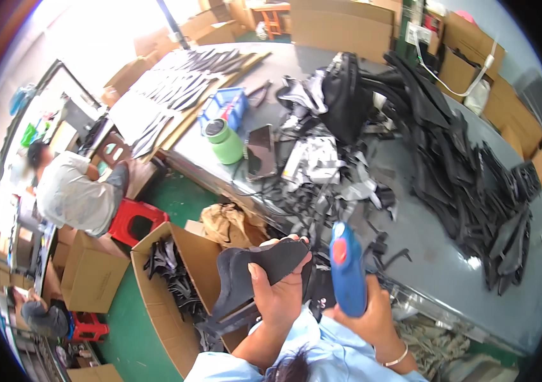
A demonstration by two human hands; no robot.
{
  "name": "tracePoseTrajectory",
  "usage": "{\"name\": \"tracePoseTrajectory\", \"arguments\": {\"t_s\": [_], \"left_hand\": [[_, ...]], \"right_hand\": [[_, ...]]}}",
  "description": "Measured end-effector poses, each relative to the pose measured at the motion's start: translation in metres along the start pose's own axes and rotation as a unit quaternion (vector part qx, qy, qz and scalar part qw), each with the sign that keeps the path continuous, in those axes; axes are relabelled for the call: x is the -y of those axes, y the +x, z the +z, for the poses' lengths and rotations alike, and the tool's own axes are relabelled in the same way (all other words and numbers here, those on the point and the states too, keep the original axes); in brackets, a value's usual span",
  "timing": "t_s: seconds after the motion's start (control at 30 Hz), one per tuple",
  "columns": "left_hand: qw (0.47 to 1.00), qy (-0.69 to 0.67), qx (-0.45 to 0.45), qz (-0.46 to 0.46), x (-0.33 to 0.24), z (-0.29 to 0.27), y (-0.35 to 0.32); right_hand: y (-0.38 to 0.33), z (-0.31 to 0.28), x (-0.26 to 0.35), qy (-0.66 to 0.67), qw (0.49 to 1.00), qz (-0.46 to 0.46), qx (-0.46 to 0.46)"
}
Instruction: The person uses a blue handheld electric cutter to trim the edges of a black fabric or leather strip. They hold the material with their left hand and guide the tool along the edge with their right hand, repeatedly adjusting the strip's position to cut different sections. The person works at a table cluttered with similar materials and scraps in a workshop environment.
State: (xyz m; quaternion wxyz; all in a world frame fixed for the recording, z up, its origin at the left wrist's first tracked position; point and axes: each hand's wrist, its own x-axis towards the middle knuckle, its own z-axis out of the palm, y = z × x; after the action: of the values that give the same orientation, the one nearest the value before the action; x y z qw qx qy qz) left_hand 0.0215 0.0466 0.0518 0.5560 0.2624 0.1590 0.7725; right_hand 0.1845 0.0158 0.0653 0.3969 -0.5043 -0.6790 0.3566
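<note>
My left hand [278,296] is closed on a black curved fabric piece [245,275], thumb on its near face and fingertips over its far edge. The piece is held up beside an open cardboard box [204,264] that contains black scraps. In my right hand [374,321] is a blue handheld power tool [349,283] with a red button on top, its front end pointing away from me. The tool is to the right of the fabric piece, apart from it, over the near edge of the grey table [452,270]. What lies under my left palm is hidden.
Black strips and offcuts [322,165] cover the table's middle, and long black pieces [436,140] are heaped right. A green bottle [223,143], a phone [261,153] and a blue basket [238,105] stand far left. A person [80,191] sits on a red stool [134,223].
</note>
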Motion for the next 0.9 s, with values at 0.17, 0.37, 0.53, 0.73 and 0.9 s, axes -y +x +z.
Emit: {"name": "tracePoseTrajectory", "arguments": {"t_s": [0.17,0.37,0.53,0.73,0.9], "left_hand": [[0.992,0.030,-0.012,0.121,-0.004,-0.004,0.010],[0.989,0.030,0.005,0.147,-0.003,-0.012,0.006],[0.985,0.088,0.035,0.142,-0.004,-0.020,0.005],[0.981,0.149,0.071,0.100,-0.022,-0.027,0.007],[0.989,0.140,0.017,-0.052,-0.053,-0.012,0.014]], "right_hand": [[-0.010,0.012,0.003,-0.084,0.990,-0.102,0.046],[-0.008,0.014,0.008,-0.075,0.988,-0.112,0.080],[-0.007,0.011,0.011,-0.076,0.988,-0.112,0.081],[-0.006,0.009,0.010,-0.095,0.985,-0.121,0.072],[-0.009,0.002,0.000,-0.161,0.976,-0.124,0.072]]}}
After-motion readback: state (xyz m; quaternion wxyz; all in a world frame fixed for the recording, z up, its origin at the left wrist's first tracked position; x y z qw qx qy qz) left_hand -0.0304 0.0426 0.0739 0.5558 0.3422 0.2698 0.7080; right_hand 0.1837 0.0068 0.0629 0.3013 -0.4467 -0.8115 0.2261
